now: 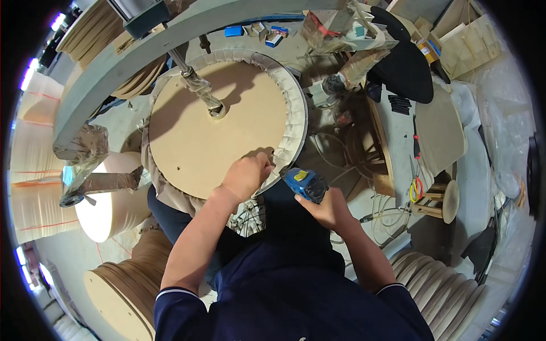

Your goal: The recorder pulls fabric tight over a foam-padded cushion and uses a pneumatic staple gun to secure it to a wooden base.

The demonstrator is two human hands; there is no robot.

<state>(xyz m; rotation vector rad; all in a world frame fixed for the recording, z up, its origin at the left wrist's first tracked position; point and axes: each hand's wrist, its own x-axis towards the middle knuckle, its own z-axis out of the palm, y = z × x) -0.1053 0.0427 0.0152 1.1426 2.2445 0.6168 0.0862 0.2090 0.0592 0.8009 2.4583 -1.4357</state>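
Note:
A round tan board (222,145) lies in front of me, ringed by pale fabric (294,108). The fabric is folded over in pleats along the far and right rim. On the left and near left it hangs loose. My left hand (245,175) is at the near right rim, its fingers pinched on the fabric edge. Close beside it, my right hand (327,209) grips a blue staple gun (306,183) whose nose points at the pleated rim. Whether the nose touches the fabric, I cannot tell. A plastic-wrapped rod (200,85) comes down onto the board's middle.
A curved grey beam (114,68) arches over the left and far side. To the right lie a red-handled screwdriver (416,146) and scissors (417,190) by a small wooden stool (450,202). Small blue boxes (234,31) sit beyond the board. Stacked round pieces (116,295) stand lower left.

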